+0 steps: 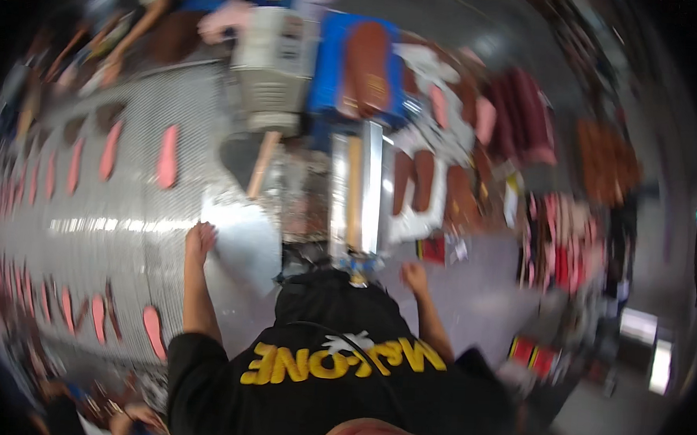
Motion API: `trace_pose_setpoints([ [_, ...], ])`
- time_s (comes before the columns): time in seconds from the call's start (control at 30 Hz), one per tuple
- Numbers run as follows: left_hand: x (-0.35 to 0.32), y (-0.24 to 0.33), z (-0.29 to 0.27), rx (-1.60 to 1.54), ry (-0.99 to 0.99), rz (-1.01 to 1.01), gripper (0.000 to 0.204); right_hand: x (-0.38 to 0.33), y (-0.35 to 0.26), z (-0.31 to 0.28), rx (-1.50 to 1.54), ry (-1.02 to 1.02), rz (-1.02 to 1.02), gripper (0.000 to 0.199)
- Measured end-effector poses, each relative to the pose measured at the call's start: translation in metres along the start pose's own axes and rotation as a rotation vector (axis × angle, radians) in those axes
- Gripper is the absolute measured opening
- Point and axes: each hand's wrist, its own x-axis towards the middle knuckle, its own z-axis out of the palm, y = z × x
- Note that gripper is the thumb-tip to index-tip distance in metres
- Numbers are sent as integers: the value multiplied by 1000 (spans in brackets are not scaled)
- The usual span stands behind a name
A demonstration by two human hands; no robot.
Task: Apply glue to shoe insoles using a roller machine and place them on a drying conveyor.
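Silvery sheet (241, 239) lay just left of frame centre, at the near edge of the mesh worktop (129, 198). Whole view motion-blurred.

- Left hand (200, 239): at the sheet's 9 o'clock edge, touching or just against it. Fingers looked bunched, but blur prevented telling whether they gripped the sheet or only rested there.
- Right hand (414, 276): well apart from the sheet, at its 3 o'clock, over grey floor (478, 295). Nothing seen in it; open or closed could not be told.
- Upright metal machine (358, 186): between the two hands and beyond them, at 12 o'clock from the black shirt (332, 374). A tan strip (354, 190) ran down its middle.
- Pink sole-shaped pieces (167, 157): in rows on the mesh worktop, at 10 o'clock from the sheet; a second row (152, 329) at its 7 o'clock.
- Wooden handle (261, 164): at 12 o'clock from the sheet, leaning below a pale crate (276, 72).
- Brown sole pieces (413, 181): at 2 o'clock from the machine, on white trays; a blue tray (329, 67) farther out at 12 o'clock.
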Motion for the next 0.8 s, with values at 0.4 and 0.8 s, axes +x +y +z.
trace_pose_setpoints([
  [0.4,-104,-100,128,500,-129,45,17,140,-144,-17,-259,362,-15,48],
  [0.8,-130,-75,189,696,-186,196,15,125,-114,-8,259,464,-147,52],
])
